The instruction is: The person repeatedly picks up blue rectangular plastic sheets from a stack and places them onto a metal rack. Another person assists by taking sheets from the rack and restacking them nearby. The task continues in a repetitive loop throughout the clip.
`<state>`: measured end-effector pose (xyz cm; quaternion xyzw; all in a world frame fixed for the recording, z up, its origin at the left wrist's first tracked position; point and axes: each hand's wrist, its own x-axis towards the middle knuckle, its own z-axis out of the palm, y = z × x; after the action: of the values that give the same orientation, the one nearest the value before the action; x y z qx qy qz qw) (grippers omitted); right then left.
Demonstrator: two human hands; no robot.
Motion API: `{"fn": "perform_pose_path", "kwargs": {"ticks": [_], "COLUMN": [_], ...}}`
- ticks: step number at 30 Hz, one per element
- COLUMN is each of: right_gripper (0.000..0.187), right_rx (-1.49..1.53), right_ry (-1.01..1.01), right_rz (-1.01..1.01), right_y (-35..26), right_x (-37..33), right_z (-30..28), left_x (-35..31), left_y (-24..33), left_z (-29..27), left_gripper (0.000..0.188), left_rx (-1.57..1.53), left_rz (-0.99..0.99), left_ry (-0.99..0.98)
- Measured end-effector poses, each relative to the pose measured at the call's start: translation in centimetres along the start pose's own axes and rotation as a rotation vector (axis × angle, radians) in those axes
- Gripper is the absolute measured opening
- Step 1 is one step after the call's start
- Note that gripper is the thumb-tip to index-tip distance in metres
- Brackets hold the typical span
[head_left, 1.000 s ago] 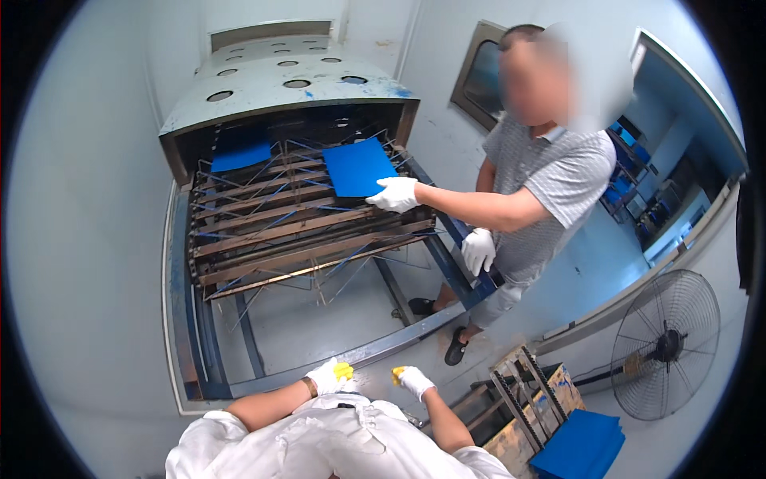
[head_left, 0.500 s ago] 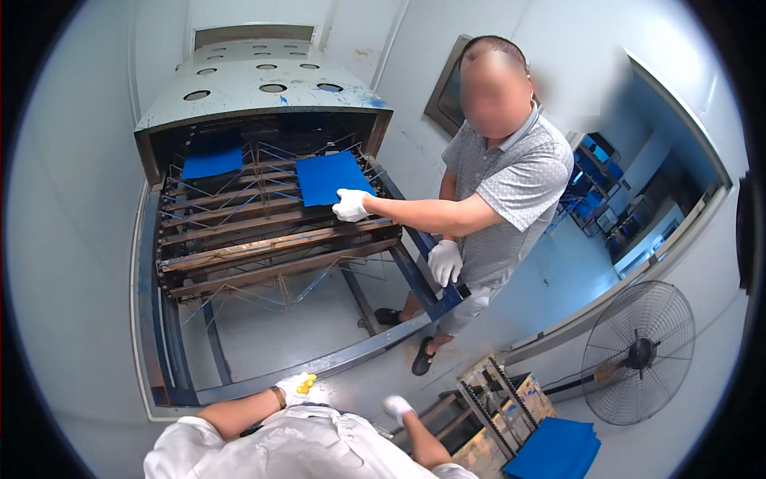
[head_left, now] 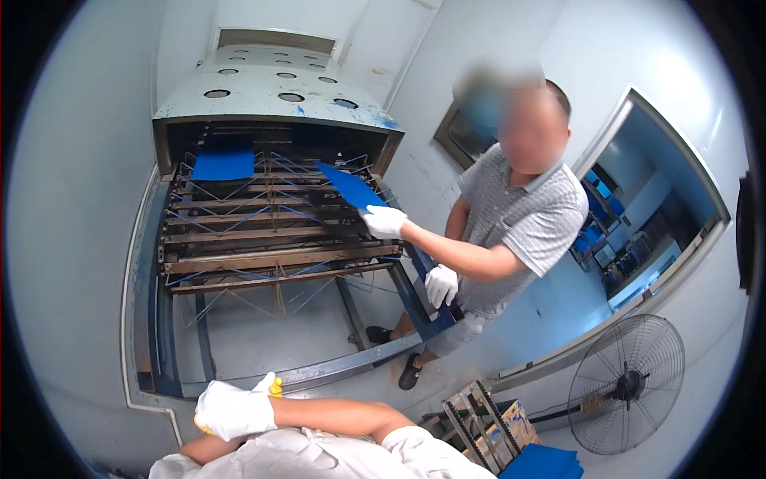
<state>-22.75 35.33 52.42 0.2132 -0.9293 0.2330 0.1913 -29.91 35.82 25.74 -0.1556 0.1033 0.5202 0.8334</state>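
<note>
White gloves with yellow patches cover my hands, close to my body at the lower edge. My right hand (head_left: 234, 409) crosses to the left and lies over my left wrist area, its fingers curled down; what they close on is hidden. Mostly behind it is my left hand (head_left: 274, 386), showing only a little white and yellow past my right wrist. A co-worker's gloved hand (head_left: 383, 222) grips a blue sheet (head_left: 349, 186), tilted above the rack's right side. Another blue sheet (head_left: 223, 165) lies on the wire supports at the left. The co-worker's other gloved hand (head_left: 440, 285) rests at the frame's corner.
Ahead stands a slatted conveyor rack (head_left: 271, 259), leading into a pale housing (head_left: 255, 88) with round holes. A metal frame bar (head_left: 319, 379) runs before me. To the right are a pedestal fan (head_left: 630, 383), a stack of blue sheets (head_left: 542, 463) and a doorway (head_left: 630, 207).
My right hand has swung left across my body onto my left wrist area. The co-worker's blue sheet has tilted from nearly flat to slanted. The head view has shifted slightly.
</note>
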Motion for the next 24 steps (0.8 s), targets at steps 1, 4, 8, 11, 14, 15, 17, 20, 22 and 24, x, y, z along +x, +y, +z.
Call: {"fn": "perform_pose_path", "kwargs": {"ticks": [1,4,8,11,14,15,17,20,22,24], "right_gripper": [0.018,0.018,0.022,0.009,0.01,0.011,0.011,0.011,0.011,0.011], "right_rx": [0.074,0.213,0.283,-0.42,-0.538,-0.458,-0.347,-0.263,-0.233,-0.222], "right_ry": [0.005,0.107,0.221,0.218,0.242,0.314,0.403,0.543,0.615,0.694], "right_rz": [-0.036,0.102,0.625,0.91,1.246,1.468,1.748,1.955,1.978,1.919], "right_y": [1.2,4.9,5.3,0.6,-8.1,-11.2,-14.7,-16.8,-16.6,-15.4], "right_x": [0.4,-2.9,-18.3,-32.2,-42.8,-44.7,-45.3,-43.9,-42.5,-41.2], "right_z": [0.1,-0.1,-0.1,3.7,9.7,12.0,14.3,16.1,16.2,15.9], "left_x": [-1.5,-2.5,-3.0,1.8,6.3,6.6,9.6,6.4,8.5,8.5], "left_y": [0.6,1.3,-1.2,-3.7,-11.2,-15.1,-21.0,-25.6,-25.9,-24.2], "left_z": [-1.0,-1.4,7.6,11.3,16.3,19.0,17.2,21.7,18.4,17.6], "left_gripper": [0.023,0.023,0.023,0.028,0.025,0.027,0.03,0.029,0.02,0.027], "left_rx": [-0.04,-0.111,0.462,0.688,0.879,1.142,1.117,1.353,1.178,1.139], "left_rz": [0.041,0.005,0.032,-0.393,-0.842,-0.835,-0.998,-1.078,-0.966,-0.914], "left_ry": [-0.01,-0.122,0.251,0.032,-0.029,-0.044,-0.442,-0.862,-1.123,-1.192]}}
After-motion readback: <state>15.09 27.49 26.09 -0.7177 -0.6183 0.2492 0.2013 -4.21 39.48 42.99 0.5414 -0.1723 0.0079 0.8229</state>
